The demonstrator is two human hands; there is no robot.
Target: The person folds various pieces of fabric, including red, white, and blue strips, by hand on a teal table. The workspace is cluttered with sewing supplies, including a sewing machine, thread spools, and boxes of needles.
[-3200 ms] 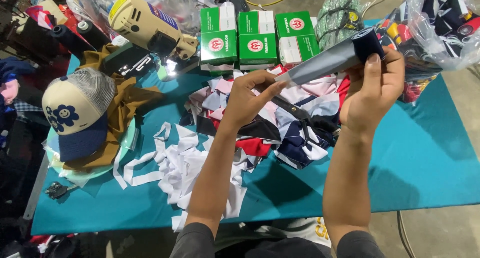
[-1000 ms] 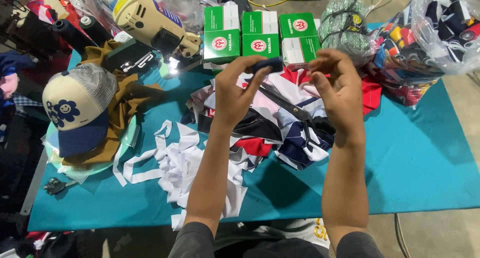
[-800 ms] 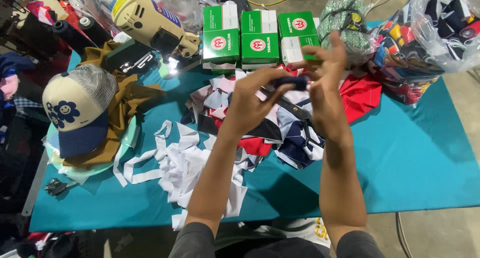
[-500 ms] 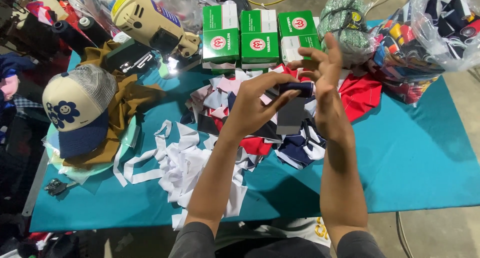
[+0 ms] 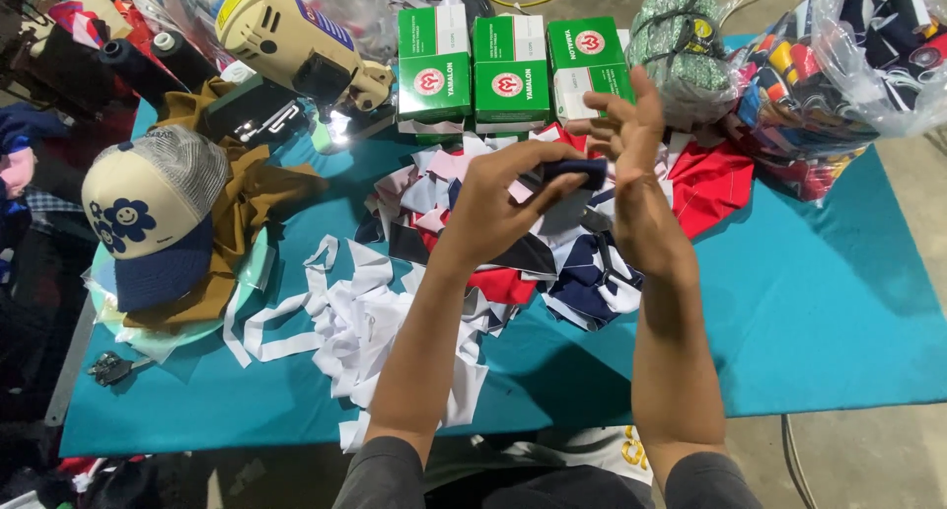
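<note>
From the left I see a cap [image 5: 148, 213] on the teal tabletop [image 5: 838, 302], then my left hand [image 5: 493, 208] pinching a small dark fabric roll [image 5: 572, 172] — held above the scrap pile [image 5: 552, 253] — against my right hand [image 5: 631, 144], fingers spread.

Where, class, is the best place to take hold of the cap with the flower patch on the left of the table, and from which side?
Probably the navy brim. The cap sits crown up on the brown fabric, its brim jutting towards the table's near edge, flat and stiff-looking. Come from the near side and pinch the brim top and bottom; the rounded crown and mesh back offer less purchase.
</note>
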